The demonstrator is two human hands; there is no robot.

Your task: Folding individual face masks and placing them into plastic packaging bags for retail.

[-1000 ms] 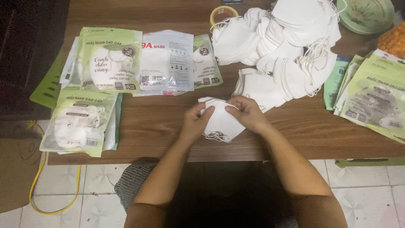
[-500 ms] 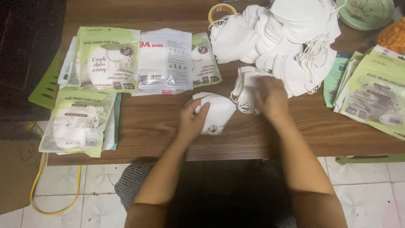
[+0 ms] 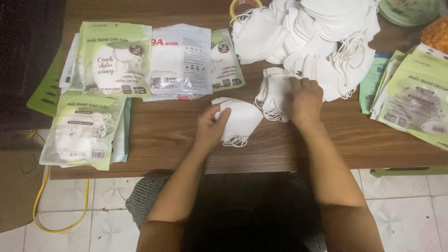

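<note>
My left hand [image 3: 211,127] grips the left edge of a folded white face mask [image 3: 241,120] that lies on the brown wooden table [image 3: 168,135], its ear loops hanging at the near side. My right hand [image 3: 305,99] rests palm down on a small stack of white masks [image 3: 274,93] just to the right, fingers curled over its far edge. Behind that stack a big loose heap of white masks [image 3: 317,32] fills the far middle of the table.
Green and clear mask packets [image 3: 116,60] lie at the far left, another filled green packet [image 3: 81,130] at the near left edge. More green packets [image 3: 415,98] are stacked at the right. A yellow cable [image 3: 42,196] runs over the tiled floor.
A second ago both hands held one mask near the table's front. My right hand let go and moved right and back onto the small stack; my left hand keeps the mask.
</note>
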